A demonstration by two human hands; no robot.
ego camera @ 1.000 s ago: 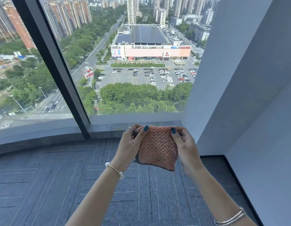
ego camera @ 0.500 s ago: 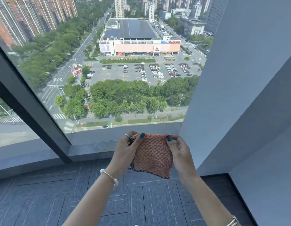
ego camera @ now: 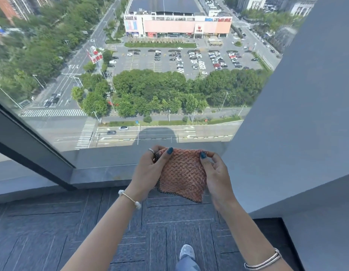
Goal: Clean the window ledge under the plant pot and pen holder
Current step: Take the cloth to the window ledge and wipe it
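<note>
- Looking down through the head camera, I see a pink knitted cloth point(ego camera: 182, 174) with a dark edge, held up in the air in front of the window ledge point(ego camera: 103, 172) and above the floor.
- My left hand point(ego camera: 150, 171) grips the cloth's left side, thumb laid across the front near the top corner, fingers curled behind it; a ring sits on one finger.
- My right hand point(ego camera: 215, 177) pinches the top right corner between thumb and fingers, the palm running down the cloth's right edge.
- A beaded bracelet point(ego camera: 130, 199) circles the left wrist, and a silver bangle point(ego camera: 264, 261) the right forearm.
- Just behind the hands, the grey ledge runs along the foot of the window glass point(ego camera: 150, 85); I can make out no pot or holder on the part in view.
- A dark window frame post point(ego camera: 32, 151) slants across the left.
- A grey wall point(ego camera: 299, 114) rises on the right.
- Below lies dark grey carpet point(ego camera: 52, 231), with a light shoe point(ego camera: 187, 251) and a blue trouser leg point(ego camera: 187, 265) at the bottom edge.
</note>
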